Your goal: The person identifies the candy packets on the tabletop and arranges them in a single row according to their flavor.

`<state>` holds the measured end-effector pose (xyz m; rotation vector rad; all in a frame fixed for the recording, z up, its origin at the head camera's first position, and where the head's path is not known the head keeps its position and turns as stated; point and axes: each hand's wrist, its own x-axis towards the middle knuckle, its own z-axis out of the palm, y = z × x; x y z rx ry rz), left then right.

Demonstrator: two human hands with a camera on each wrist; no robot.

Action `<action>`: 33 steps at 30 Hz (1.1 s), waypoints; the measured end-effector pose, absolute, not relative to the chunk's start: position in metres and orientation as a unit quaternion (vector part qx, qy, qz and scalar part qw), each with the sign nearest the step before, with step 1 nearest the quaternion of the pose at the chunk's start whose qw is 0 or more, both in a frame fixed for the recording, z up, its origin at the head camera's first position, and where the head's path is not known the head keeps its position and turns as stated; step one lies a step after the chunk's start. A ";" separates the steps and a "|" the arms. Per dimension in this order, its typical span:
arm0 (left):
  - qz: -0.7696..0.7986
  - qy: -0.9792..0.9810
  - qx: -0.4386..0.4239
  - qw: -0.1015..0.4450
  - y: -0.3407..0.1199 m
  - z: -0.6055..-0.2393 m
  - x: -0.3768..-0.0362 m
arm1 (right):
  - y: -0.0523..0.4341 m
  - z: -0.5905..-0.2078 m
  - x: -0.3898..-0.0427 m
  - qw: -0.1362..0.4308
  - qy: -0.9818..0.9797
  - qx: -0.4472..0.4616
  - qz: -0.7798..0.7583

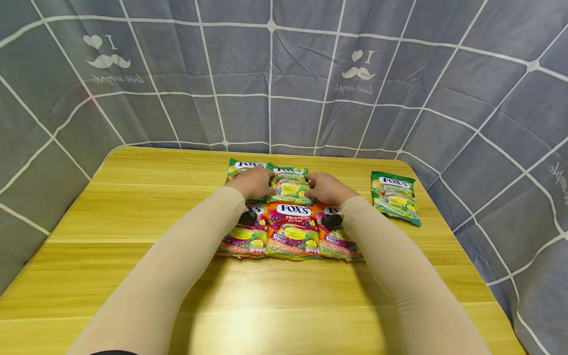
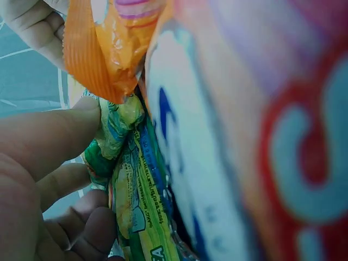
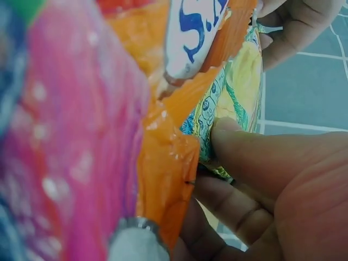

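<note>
Evidently your left hand [image 1: 253,181] and right hand [image 1: 326,188] pinch the green candy bag [image 1: 290,186] between them by its side edges, squaring it with the orange bags [image 1: 293,231] just nearer you.

Both arms reach forward from the lower edge of the head view, each covered to the wrist in a snug beige sleeve, and they converge toward the middle so that the two hands sit close together, a little apart. The left hand [image 1: 254,182] lies palm down, knuckles up, its fingers bent inward toward the right. The right hand [image 1: 326,188] mirrors it, fingers bent toward the left. In the left wrist view the thumb [image 2: 51,136] presses against the curled fingers in a pinch; the right wrist view shows the same pinching pose, thumb [image 3: 255,149] over bent fingers.
</note>
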<state>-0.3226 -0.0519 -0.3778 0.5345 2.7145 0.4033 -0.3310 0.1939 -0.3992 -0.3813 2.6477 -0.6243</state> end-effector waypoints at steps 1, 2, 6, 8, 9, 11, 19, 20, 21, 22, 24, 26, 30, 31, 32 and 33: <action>0.140 0.957 0.188 0.172 -0.052 -0.378 -0.322 | 0.194 -0.399 -0.331 0.199 0.945 -0.137 -0.222; 0.138 0.957 0.188 0.172 -0.051 -0.378 -0.322 | 0.194 -0.399 -0.331 0.202 0.944 -0.136 -0.223; 0.138 0.958 0.181 0.176 -0.051 -0.380 -0.321 | 0.193 -0.399 -0.332 0.219 0.942 -0.131 -0.217; 0.139 0.958 0.177 0.180 -0.051 -0.381 -0.321 | 0.193 -0.399 -0.332 0.228 0.942 -0.124 -0.212; 0.142 0.958 0.173 0.181 -0.051 -0.382 -0.321 | 0.193 -0.399 -0.332 0.232 0.942 -0.120 -0.211; 0.147 0.957 0.169 0.183 -0.051 -0.382 -0.321 | 0.193 -0.399 -0.332 0.238 0.942 -0.115 -0.209; 0.154 0.957 0.154 0.189 -0.050 -0.386 -0.323 | 0.192 -0.396 -0.334 0.250 0.941 -0.118 -0.193; 0.155 0.958 0.153 0.189 -0.050 -0.386 -0.322 | 0.191 -0.397 -0.335 0.250 0.942 -0.119 -0.189; 0.157 0.957 0.152 0.190 -0.050 -0.386 -0.322 | 0.191 -0.397 -0.335 0.250 0.943 -0.120 -0.186; 0.157 0.957 0.152 0.190 -0.050 -0.386 -0.322 | 0.191 -0.397 -0.336 0.250 0.943 -0.119 -0.183; 0.157 0.957 0.153 0.189 -0.050 -0.386 -0.323 | 0.191 -0.398 -0.336 0.249 0.945 -0.118 -0.178; 0.156 0.957 0.153 0.189 -0.050 -0.386 -0.323 | 0.191 -0.398 -0.336 0.248 0.946 -0.117 -0.176; 0.155 0.958 0.152 0.189 -0.049 -0.385 -0.322 | 0.191 -0.397 -0.336 0.246 0.946 -0.121 -0.172; 0.155 0.957 0.153 0.189 -0.050 -0.385 -0.322 | 0.191 -0.397 -0.335 0.247 0.946 -0.122 -0.173; 0.156 0.957 0.153 0.188 -0.050 -0.385 -0.322 | 0.191 -0.397 -0.335 0.247 0.945 -0.123 -0.173; 0.158 0.957 0.154 0.188 -0.049 -0.385 -0.321 | 0.191 -0.396 -0.335 0.248 0.945 -0.123 -0.175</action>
